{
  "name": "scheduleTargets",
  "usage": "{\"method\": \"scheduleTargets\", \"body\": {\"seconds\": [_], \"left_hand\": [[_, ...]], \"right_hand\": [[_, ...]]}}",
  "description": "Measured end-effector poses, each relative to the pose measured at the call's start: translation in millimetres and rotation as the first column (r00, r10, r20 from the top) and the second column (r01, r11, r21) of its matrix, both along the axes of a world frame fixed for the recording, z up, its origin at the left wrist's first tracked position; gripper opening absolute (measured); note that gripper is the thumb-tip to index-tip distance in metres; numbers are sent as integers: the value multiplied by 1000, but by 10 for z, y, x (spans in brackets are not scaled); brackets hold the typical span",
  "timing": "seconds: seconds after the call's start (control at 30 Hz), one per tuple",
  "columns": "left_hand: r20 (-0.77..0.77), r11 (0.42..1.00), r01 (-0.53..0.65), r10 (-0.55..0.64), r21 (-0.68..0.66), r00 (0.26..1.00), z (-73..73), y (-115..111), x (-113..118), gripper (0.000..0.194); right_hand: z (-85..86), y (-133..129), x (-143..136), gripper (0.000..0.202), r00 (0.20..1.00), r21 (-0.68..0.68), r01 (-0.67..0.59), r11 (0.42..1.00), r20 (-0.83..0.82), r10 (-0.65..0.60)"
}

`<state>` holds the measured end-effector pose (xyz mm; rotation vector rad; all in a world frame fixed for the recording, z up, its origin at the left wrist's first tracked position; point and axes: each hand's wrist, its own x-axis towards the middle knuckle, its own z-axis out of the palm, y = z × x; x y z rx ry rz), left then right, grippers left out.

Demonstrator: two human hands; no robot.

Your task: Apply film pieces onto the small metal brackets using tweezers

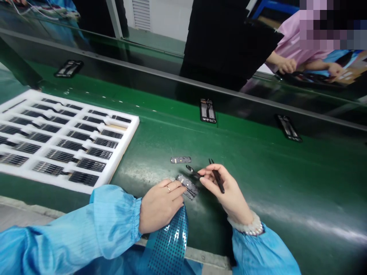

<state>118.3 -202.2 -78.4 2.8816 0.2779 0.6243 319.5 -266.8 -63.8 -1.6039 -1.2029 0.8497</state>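
Pressing with the left hand on a dark flat part lying on the green table, near its front edge, probably to stop any sliding. Laid over its near left side with fingers close together; cannot tell whether clamped on anything below, with the thumb hidden. Apparently trapping, beneath that hand, a blue dotted sheet draped down over the table edge. Pinching in the right hand, between thumb and forefinger, a small black strip just above and beside the flat part. Carrying black tweezers across the same hand, with tips apart and free, presumably for readiness without setting down. Pointing the strip's shiny free end away and leftward, slanting along its length from upper left down to the fingertips. Slanting likewise, from upper left to lower right, along the long axis of the flat part. Lying sideways just beyond, left to right, as a second flat part. Standing well to the left, within sight but apart from the handwork, as a white tray of dark strips in slots, likely for order and easy reach.
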Motion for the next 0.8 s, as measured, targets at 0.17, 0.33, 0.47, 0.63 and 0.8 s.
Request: {"method": "scheduleTargets", "body": {"seconds": [0.17,0.33,0.47,0.63,0.8], "left_hand": [[20,1000,-6,6,-2,1000,18,5,11,21],[4,1000,0,0,-21,1000,3,6,10,20],[2,999,-2,2,-32,1000,-10,11,14,19],[3,999,-1,1,-34,1000,-8,17,16,18],[3,1000,2,-2,-30,1000,21,17,9,19]], "right_hand": [[-76,343,33,22,944,95,-53,994,330,19],[-136,547,40,18,865,131,-174,976,493,88],[-177,569,45,18,867,145,-200,969,487,106],[-222,568,58,24,872,171,-209,963,479,104],[-186,568,52,22,824,128,-271,954,544,160]]}}
